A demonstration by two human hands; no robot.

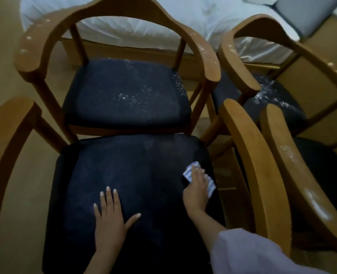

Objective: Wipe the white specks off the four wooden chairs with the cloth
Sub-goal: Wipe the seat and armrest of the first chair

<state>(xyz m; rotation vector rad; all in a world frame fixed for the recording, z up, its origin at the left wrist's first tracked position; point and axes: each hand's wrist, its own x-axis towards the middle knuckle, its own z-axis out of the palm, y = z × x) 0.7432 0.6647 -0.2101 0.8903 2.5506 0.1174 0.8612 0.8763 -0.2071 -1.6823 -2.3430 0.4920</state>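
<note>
Left hand [110, 212] flat on near seat [134, 171]; right hand [198, 181] presses cloth [189, 171] at its right edge.
Grip loose, fingers flat on the cloth: it may slip mid-sweep, scattering specks [124, 97]. Far seat [96, 86] and right armrest [296, 165] are speckled.

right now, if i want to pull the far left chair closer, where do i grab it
On the far left chair, likely the near end of its left-side armrest, grip coming from above: it is broad, ends toward you, and the flat left hand sits on that side.
</note>
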